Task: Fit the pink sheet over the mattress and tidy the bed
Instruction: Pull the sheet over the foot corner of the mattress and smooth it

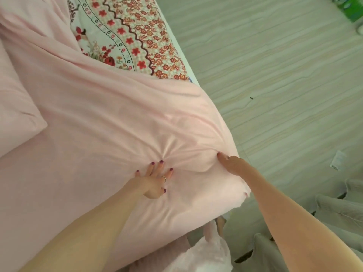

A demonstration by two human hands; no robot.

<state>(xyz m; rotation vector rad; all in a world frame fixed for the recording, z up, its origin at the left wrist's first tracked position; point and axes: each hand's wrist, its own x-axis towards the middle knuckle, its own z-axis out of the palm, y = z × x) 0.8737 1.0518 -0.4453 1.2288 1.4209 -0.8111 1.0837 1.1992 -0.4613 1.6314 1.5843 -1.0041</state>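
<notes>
Two hands on pink sheet (110,118) at mattress corner: left hand (154,179) spread flat, pressing; right hand (232,163) pinching sheet edge. One pink pillow (17,107) at left, one floral cover (135,36) exposed beyond, one green pack (351,8) on floor.

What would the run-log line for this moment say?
stage: smoothing corner | left hand: flat, fingers spread on pink sheet | right hand: at mattress edge | floral cover: still exposed
</notes>
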